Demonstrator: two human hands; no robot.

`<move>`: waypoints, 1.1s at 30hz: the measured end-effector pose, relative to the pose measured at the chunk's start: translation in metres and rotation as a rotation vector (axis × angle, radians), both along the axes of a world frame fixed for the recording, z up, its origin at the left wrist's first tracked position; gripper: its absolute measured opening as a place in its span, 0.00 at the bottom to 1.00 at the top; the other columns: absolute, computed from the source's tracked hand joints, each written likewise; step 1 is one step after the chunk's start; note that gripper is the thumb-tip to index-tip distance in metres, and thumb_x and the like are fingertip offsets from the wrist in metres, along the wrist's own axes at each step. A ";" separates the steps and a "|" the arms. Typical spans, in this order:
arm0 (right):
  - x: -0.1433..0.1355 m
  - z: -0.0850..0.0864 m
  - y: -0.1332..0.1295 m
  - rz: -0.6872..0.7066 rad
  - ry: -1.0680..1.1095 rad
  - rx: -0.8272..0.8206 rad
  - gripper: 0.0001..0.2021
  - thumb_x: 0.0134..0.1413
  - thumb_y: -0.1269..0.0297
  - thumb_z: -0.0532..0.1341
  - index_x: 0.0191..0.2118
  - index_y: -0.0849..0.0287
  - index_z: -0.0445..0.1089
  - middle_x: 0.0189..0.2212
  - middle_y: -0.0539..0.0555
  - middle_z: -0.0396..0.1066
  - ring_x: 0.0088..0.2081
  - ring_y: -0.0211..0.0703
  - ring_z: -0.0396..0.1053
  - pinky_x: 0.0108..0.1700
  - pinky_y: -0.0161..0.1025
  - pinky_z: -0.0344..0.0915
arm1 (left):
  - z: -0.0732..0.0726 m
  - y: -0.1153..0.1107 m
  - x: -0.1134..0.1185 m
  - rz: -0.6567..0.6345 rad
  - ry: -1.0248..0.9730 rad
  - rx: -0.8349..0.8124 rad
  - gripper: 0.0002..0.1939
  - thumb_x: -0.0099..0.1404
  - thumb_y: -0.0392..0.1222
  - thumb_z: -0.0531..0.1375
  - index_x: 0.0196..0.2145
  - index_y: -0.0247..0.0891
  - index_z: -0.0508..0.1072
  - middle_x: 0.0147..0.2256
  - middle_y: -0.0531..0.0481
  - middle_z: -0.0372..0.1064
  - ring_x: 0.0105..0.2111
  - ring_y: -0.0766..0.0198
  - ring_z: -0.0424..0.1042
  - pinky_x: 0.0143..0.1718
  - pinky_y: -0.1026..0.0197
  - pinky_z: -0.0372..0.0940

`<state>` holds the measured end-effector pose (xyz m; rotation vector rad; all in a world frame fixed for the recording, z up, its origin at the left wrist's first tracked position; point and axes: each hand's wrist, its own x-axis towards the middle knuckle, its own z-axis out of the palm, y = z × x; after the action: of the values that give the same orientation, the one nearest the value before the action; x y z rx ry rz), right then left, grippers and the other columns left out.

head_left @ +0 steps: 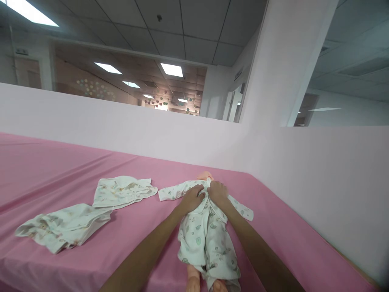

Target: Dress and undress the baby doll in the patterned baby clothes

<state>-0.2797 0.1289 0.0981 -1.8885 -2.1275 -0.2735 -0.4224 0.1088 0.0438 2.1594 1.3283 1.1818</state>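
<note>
Firstly, the room: white walls (136,125) meeting at a corner, with windows (127,52) that show a gridded ceiling (197,28) and lit panels. Next, the surface: broad, covered by a pink sheet (127,247), creased at left and running up to the walls.

One doll (193,279), on the sheet near the corner, head end toward the wall, bare feet toward the person. Dressed state: judged well along.

One pair of trousers (197,233), white, printed: on both legs, apparently finished.

One jacket (176,191), similarly printed: about the torso, sleeves spread outward; no doll hand visible at either cuff. Front closure: partly covered, fastening cannot be told; straightening and closing it seems the part left.

Two loose garments, pale, printed, off the doll: the farther garment (124,191) just beside a jacket cuff, the nearer garment (65,227) well apart.

Two hands: left hand (193,197) on the doll's chest, fingers bent over the jacket; right hand (218,194) at the collar, fingers curled against cloth. Whether either pinches the fabric cannot be told.
</note>
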 end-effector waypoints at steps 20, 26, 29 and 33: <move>0.014 -0.010 0.012 0.132 0.811 0.103 0.08 0.48 0.60 0.50 0.23 0.55 0.53 0.21 0.46 0.58 0.25 0.36 0.57 0.27 0.33 0.54 | 0.004 -0.005 0.000 -0.007 -0.032 -0.023 0.24 0.67 0.44 0.51 0.59 0.40 0.66 0.60 0.46 0.63 0.60 0.53 0.61 0.62 0.50 0.54; 0.019 -0.007 -0.007 0.041 0.741 0.131 0.07 0.50 0.60 0.51 0.29 0.57 0.61 0.28 0.50 0.66 0.30 0.40 0.63 0.31 0.35 0.55 | 0.002 -0.002 0.001 -0.003 -0.021 0.004 0.23 0.67 0.44 0.51 0.57 0.41 0.69 0.60 0.47 0.63 0.59 0.53 0.63 0.62 0.50 0.56; 0.011 -0.009 -0.022 0.104 0.585 0.062 0.09 0.50 0.57 0.55 0.33 0.57 0.63 0.33 0.51 0.70 0.35 0.42 0.66 0.33 0.35 0.54 | -0.002 0.002 0.000 0.002 -0.002 0.023 0.24 0.67 0.44 0.51 0.59 0.38 0.67 0.60 0.45 0.63 0.60 0.53 0.62 0.62 0.51 0.55; -0.001 -0.008 -0.040 0.101 0.241 -0.013 0.09 0.55 0.59 0.54 0.34 0.59 0.65 0.37 0.56 0.71 0.39 0.46 0.67 0.36 0.37 0.54 | -0.010 0.011 -0.001 -0.002 -0.026 0.053 0.24 0.67 0.38 0.49 0.58 0.37 0.67 0.59 0.44 0.65 0.60 0.56 0.62 0.63 0.52 0.54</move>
<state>-0.2806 0.0893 0.0904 -1.7170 -2.0561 -0.0097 -0.4230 0.1197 0.0335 2.1741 1.2979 1.2535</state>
